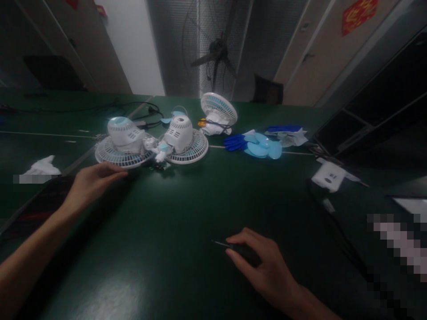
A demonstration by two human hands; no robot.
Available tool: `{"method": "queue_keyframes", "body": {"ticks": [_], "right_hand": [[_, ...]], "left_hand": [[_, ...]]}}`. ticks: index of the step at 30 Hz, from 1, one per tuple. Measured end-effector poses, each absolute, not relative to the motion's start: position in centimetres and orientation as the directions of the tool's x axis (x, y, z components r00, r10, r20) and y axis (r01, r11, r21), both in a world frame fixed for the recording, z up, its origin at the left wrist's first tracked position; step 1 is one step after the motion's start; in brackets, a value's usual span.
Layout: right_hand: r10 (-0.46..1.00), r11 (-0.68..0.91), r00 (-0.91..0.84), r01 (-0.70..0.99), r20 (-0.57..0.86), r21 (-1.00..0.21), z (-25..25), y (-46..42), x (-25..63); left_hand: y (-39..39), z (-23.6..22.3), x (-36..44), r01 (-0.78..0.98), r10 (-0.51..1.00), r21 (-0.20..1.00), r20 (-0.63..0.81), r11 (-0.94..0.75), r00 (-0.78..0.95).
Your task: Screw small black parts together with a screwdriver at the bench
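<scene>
In my right hand is a small screwdriver; its thin metal shaft points left and its dark handle is mostly covered by my fingers. My left hand reaches out at the near rim of a white fan head, fingers extended; whether they touch the grille is unclear. That fan lies face down. Beside it a second fan head also rests on its grille, with small white parts between the two. A third fan is tilted behind them.
Light-blue fan blades lie by blue gloves on the green table. A white box-like device sits at right with a dark cable. White crumpled material lies left. Black cables run along the back; beyond stands a large fan.
</scene>
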State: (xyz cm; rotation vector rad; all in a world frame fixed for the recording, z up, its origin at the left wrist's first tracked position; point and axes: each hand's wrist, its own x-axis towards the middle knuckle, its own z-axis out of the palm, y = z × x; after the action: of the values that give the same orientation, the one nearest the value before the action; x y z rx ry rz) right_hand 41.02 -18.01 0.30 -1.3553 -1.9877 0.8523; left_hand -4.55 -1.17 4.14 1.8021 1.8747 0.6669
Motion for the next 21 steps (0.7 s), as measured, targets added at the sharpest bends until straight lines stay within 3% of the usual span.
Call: {"method": "queue_keyframes", "body": {"ticks": [7,11,21], "right_hand": [[0.945,0.275,-0.309,0.577,0.106,-0.769,0.2,-18.1,41.0],[0.948,0.269,-0.303,0.580,0.103,-0.769,0.1,-18.1,41.0],[0.945,0.283,-0.304,0.574,0.121,-0.768,0.1,-18.1,40.9]], "left_hand": [[-0.5,1.9,-5.5,0.820,0.998,0.570,0.066,-0.047,0.011],[0.3,0.8,-5.6,0.802,0.976,0.561,0.179,-0.205,0.124],[0.7,0.2,-5.8,0.822,0.996,0.568,-0.040,-0.045,0.082]]}}
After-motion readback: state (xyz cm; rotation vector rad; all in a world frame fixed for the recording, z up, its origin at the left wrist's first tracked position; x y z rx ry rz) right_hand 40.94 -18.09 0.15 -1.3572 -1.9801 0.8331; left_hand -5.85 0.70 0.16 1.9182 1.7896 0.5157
